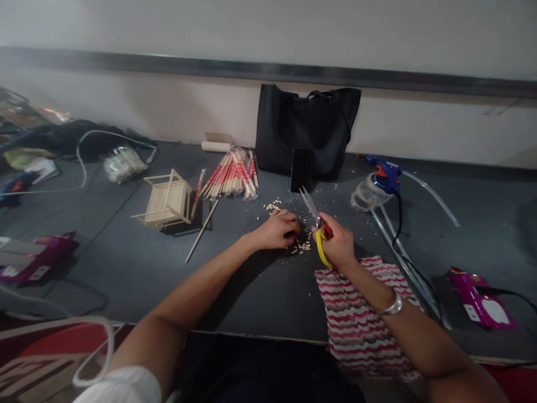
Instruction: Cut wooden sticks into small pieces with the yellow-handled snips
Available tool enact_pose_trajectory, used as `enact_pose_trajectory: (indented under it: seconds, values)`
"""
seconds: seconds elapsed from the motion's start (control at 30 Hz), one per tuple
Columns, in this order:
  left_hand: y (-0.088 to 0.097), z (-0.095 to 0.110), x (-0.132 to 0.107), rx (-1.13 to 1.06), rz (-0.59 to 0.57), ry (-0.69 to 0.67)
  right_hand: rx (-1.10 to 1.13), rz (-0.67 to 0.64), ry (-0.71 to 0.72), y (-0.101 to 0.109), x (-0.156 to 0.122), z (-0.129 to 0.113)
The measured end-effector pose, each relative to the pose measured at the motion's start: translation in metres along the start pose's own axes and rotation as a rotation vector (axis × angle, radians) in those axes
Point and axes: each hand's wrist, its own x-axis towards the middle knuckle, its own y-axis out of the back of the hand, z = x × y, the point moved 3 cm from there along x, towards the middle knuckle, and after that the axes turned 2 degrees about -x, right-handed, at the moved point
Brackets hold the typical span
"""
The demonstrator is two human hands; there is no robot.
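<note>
My right hand (339, 246) grips a pair of scissors (309, 202) by the red and yellow handles, the blades pointing away from me and slightly left. To its left, my left hand (277, 229) rests low over the grey table with its fingers curled down; whatever is under them is hidden. Small cut pieces of wooden stick (302, 246) lie scattered between and around the hands, with another little heap (272, 206) just beyond the left fingers. A striped cloth (356, 319) lies beneath my right forearm.
A black bag (306, 126) stands at the back, a phone (302, 170) leaning on it. Left of it are chopsticks in red wrappers (235, 174), a loose stick (202, 230) and a small stick-built chair (168, 201). A blue glue gun (384, 173) rests on a jar at right; a purple box (482, 299) sits nearer.
</note>
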Motion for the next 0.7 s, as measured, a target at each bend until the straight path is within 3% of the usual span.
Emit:
enact_pose_trajectory:
  seconds: [0.3,0.53,0.7]
  values:
    - [0.003,0.008,0.001,0.133,-0.037,0.002,0.021,-0.015,-0.039,0.001,0.001,-0.001]
    - [0.004,0.025,0.000,0.163,-0.031,-0.168,0.036,-0.019,-0.048,0.002,0.001,-0.001]
    - [-0.005,0.034,0.001,0.139,-0.047,-0.203,0.029,-0.023,-0.044,0.001,0.001,-0.001]
